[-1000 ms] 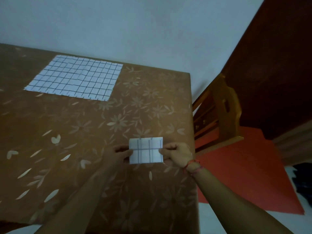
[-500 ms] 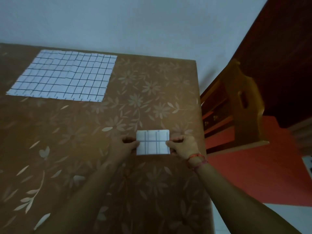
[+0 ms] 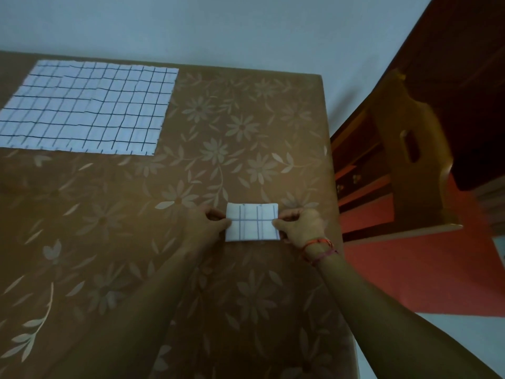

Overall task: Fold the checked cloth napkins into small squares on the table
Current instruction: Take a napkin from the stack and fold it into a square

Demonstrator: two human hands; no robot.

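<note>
— What has moved since a second ago?
— Little. Your folded napkin (image 3: 252, 221) has levelled out and seems to lie on the table (image 3: 246, 138), near its right edge. Your left hand (image 3: 203, 227) and right hand (image 3: 302, 225) still pinch its sides.
— Done, then?
— Likely. The open napkin (image 3: 84, 108) at far left waits.

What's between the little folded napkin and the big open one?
Only bare flowered tablecloth between the folded napkin and the open napkin, in the head view.
</note>
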